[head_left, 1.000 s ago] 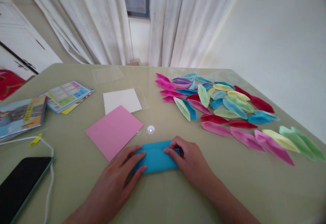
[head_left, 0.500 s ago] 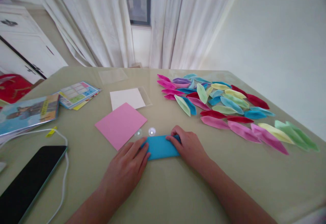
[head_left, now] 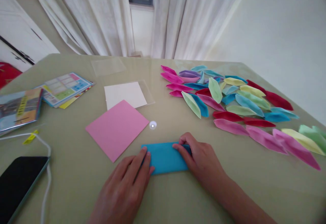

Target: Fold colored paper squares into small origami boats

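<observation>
A blue sheet of paper (head_left: 164, 158), folded into a flat rectangle, lies on the table in front of me. My left hand (head_left: 128, 181) holds its left end down, the fingers close together on top and the thumb at the lower edge. At the other end, my right hand (head_left: 201, 159) pinches the paper's upper right part between thumb and bent forefinger. Just beyond my left hand lies a stack of pink square paper (head_left: 117, 128). One corner of it covers part of a white sheet (head_left: 124, 94) on a clear sleeve.
Many folded paper boats (head_left: 231, 103) in several colours spread over the table's right side. To the left are printed cards (head_left: 66, 88), a booklet (head_left: 21, 108), a dark phone (head_left: 22, 179) and a white cable (head_left: 46, 190). A small round light spot (head_left: 152, 125) shows behind the blue paper.
My view has tilted down and come closer, so the table things appear shifted outward. Both hands keep their grip on the blue paper, whose folded shape looks the same.
</observation>
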`<state>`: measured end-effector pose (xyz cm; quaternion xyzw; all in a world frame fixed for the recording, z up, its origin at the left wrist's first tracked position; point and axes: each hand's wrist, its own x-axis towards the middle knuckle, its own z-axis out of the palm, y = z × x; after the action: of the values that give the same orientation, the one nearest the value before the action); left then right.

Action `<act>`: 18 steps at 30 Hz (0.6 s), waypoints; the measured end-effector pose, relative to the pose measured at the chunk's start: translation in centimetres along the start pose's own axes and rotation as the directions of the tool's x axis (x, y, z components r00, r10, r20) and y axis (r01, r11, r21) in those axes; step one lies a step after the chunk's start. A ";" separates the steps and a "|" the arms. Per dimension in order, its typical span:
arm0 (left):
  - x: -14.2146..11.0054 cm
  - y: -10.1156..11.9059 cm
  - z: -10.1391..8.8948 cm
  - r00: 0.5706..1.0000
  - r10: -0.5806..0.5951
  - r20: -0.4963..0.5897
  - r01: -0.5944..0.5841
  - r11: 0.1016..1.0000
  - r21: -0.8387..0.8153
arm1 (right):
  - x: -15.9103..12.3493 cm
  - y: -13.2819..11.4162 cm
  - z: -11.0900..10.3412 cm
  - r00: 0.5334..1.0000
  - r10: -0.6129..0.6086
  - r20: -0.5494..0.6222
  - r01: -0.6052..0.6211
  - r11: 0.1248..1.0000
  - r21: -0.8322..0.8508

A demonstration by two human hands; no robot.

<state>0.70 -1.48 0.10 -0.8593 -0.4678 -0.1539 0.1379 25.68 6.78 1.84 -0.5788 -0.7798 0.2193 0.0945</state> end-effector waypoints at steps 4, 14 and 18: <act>-1.0 -0.6 0.2 0.998 0.017 0.064 -0.016 1.000 -0.013 | -0.4 0.1 0.0 0.997 -0.059 -0.052 0.060 0.998 0.024; -0.2 -0.2 -0.3 0.999 -0.018 0.051 0.019 0.999 -0.027 | -0.6 0.4 0.6 0.978 -0.125 -0.166 0.127 0.992 0.006; 0.6 0.1 -0.7 0.999 -0.049 0.012 0.049 0.997 -0.056 | -0.6 0.3 0.3 0.987 -0.102 -0.121 0.101 0.995 -0.012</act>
<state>1.01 -1.39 0.93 -0.8520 -0.4848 -0.1658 0.1073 26.01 6.23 1.50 -0.5509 -0.8015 0.1764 0.1513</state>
